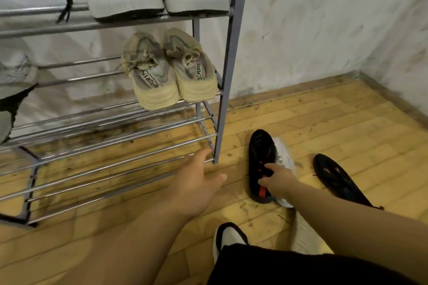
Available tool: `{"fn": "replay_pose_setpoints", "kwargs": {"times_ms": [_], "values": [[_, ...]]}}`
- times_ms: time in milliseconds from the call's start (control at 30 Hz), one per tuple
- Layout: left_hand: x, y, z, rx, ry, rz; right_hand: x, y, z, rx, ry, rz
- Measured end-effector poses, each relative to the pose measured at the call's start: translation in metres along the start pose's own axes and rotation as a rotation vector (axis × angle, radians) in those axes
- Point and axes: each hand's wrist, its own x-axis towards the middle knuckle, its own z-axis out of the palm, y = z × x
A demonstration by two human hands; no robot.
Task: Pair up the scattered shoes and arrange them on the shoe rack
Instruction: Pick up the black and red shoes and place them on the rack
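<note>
One black shoe (260, 146) on the floor (347, 122), lower right, your right hand (278, 179) pinching its laces; looks light and floppy, so take the collar. Left hand (196, 183) open by the rack (228, 99).

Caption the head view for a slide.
Right hand grips a black shoe on the floor beside the shoe rack.
</note>
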Motion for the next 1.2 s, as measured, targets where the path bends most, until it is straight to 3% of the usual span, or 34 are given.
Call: {"fn": "replay_pose_setpoints", "kwargs": {"times_ms": [167, 467, 700, 900, 1033, 1200], "values": [[0.011, -0.018, 0.005, 0.012, -0.003, -0.115, 0.032, 0.011, 0.027, 0.039, -0.015, 0.145], [0.014, -0.027, 0.019, 0.051, -0.014, -0.200, 0.015, 0.010, 0.048, 0.166, 0.049, 0.140], [0.006, -0.025, 0.027, 0.046, -0.042, -0.178, -0.004, -0.011, 0.052, 0.769, 0.064, 0.144], [-0.001, 0.007, 0.022, -0.048, -0.080, -0.116, -0.060, -0.028, 0.019, 1.074, -0.095, 0.183], [-0.018, 0.052, 0.007, -0.073, -0.063, 0.011, -0.113, -0.028, -0.028, 1.082, -0.123, 0.078], [-0.063, 0.116, -0.029, -0.102, 0.011, 0.212, -0.181, -0.046, -0.094, 1.045, 0.073, -0.227]]}}
